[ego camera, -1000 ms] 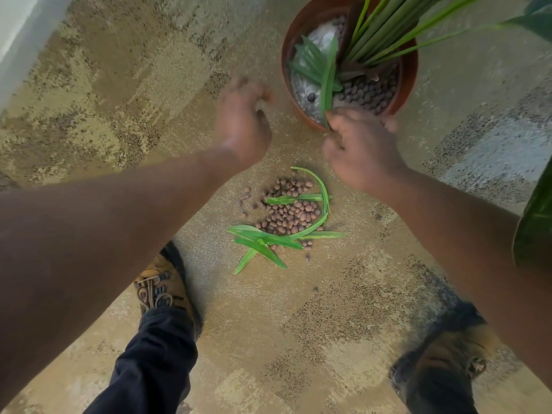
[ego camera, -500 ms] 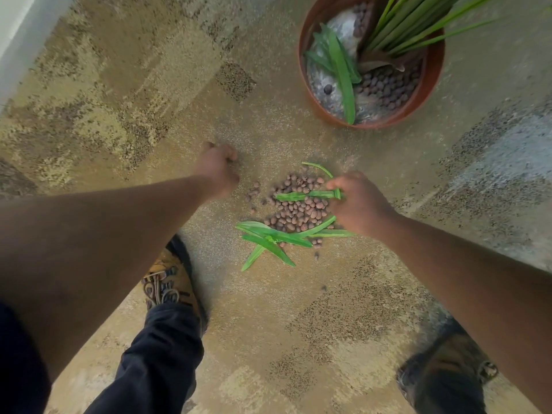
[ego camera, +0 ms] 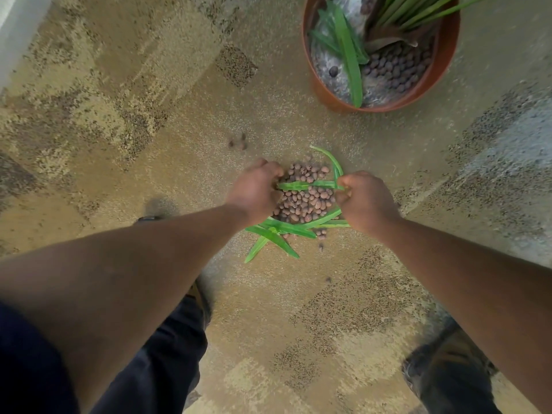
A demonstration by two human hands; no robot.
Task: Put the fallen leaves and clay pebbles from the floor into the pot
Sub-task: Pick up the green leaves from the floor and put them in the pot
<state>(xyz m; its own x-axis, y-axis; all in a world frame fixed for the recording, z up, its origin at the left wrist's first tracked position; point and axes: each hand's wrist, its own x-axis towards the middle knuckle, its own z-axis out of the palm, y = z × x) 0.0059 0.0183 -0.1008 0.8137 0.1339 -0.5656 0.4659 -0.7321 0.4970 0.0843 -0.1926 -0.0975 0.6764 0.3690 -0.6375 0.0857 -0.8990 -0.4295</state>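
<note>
- The clay pebbles lie in a loose heap on the carpeted floor, with the fallen leaves strewn over and under it; most blades fan out at the heap's 6 to 7 o'clock edge, and one lies across its middle.
- A few stray pebbles sit apart on the floor at about 11 o'clock from the heap.
- The left hand sits at the heap's 9 o'clock side, fingers curled down into the pebbles; whether it already holds any cannot be told.
- The right hand sits at 3 o'clock, fingers curled in and apparently pinching the tips of two leaves.
- The pebbles look light, hard and round, so they will likely roll and slip through gaps; scooping with both hands cupped from opposite sides seems safer than pinching.
- The leaves look thin and limp; gathering several together by their middles should lift them cleanly.
- The pot stands well apart at about 1 o'clock from the heap. It holds a rooted plant, a patch of pebbles, bare grey filling and several loose leaves laid on top.
</note>
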